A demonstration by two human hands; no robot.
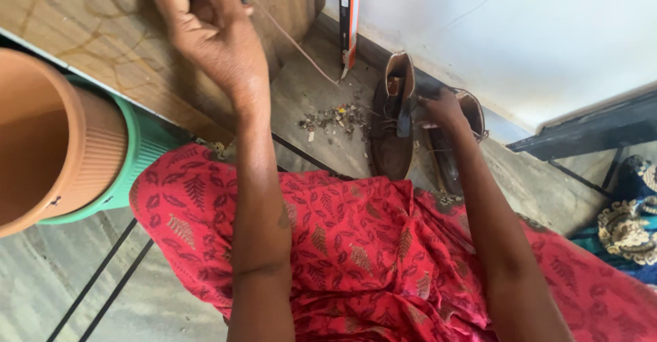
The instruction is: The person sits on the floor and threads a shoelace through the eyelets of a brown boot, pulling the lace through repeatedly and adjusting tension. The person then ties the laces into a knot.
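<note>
Two brown boots (393, 126), left hand (212, 31) pulling lace (294, 44)

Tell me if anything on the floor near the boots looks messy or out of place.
Yes: a small pile of debris lies scattered on the floor just left of the brown boots, looking like loose scraps. The left hand holds a lace pulled taut; the right hand rests on the boots.

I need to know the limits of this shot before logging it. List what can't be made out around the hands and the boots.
- Left hand: fingertips cut off by the top edge of the head view, so its grip on the thread is unclear.
- Right hand: the fingers reach behind the left boot's upper; what they pinch is hidden.
- Right boot: mostly covered by the right forearm.
- Debris pile: pieces too small to identify.
</note>
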